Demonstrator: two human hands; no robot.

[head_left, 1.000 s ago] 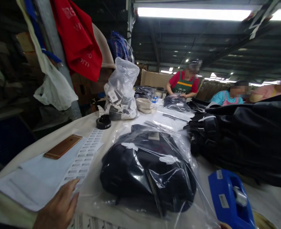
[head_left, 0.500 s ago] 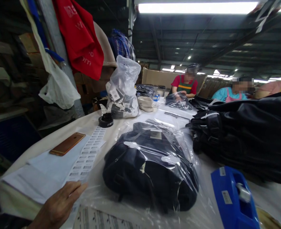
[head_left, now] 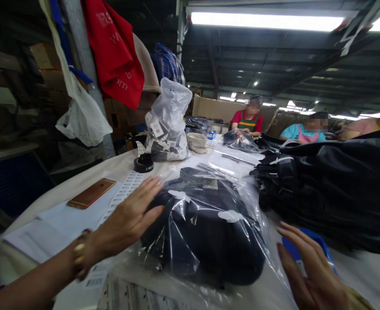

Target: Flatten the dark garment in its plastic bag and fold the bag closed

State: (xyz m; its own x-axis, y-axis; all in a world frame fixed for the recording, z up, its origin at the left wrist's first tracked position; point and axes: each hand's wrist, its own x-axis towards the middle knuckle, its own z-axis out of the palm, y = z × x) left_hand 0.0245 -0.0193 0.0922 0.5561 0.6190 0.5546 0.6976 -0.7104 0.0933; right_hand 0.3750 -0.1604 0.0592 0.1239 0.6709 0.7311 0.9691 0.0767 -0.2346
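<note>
A dark, bulky item, perhaps a folded bag, lies inside a clear plastic bag [head_left: 205, 232] in the middle of the table. My left hand [head_left: 133, 213] is at its left edge, fingers stretched out and holding nothing; whether it touches the plastic I cannot tell. On the other side, my right hand [head_left: 309, 262] is open with fingers extended, close to the plastic's right edge. Behind that hand a blue tape dispenser [head_left: 317, 239] is partly hidden. A sheet of barcode labels [head_left: 125, 189] runs beneath my left hand and forearm.
A phone [head_left: 92, 193] rests on papers at the left. Beyond are a black tape roll [head_left: 143, 163], a clear bag of tags [head_left: 168, 129] and a cloth pouch [head_left: 196, 142]. Black bags [head_left: 332, 185] are piled at the right. Co-workers [head_left: 248, 118] sit farther back.
My left hand has moved forward and right from the labels to the plastic bag's left edge. My right hand has come into view at the right, partly covering the blue dispenser.
</note>
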